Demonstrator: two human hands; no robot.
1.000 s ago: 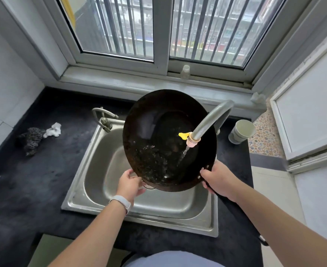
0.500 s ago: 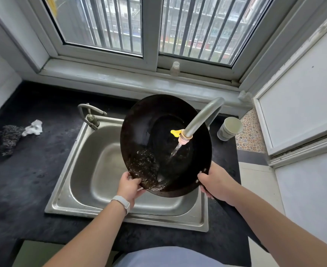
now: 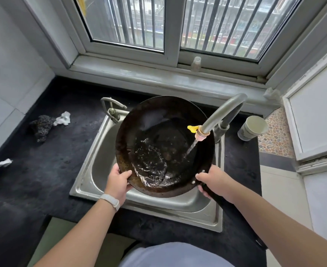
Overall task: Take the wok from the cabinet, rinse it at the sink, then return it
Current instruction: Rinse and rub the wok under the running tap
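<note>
Wok [image 3: 158, 132]: I hold it tilted over the sink [image 3: 93, 170], water from the tap [image 3: 220, 114] running in at 3 o'clock. Left hand [image 3: 117, 185] fingers grip the rim at 8 o'clock; right hand [image 3: 215, 182] fingers clasp the handle at 4 o'clock.

Soft daylight from the window [image 3: 174, 26] — sharp centre, edges bowed by the wide lens.

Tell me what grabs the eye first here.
The wok, dark and tilted over the sink, with the tap running water into it. The left hand grips its near rim, the right hand its handle. A cup stands right of the tap.
</note>
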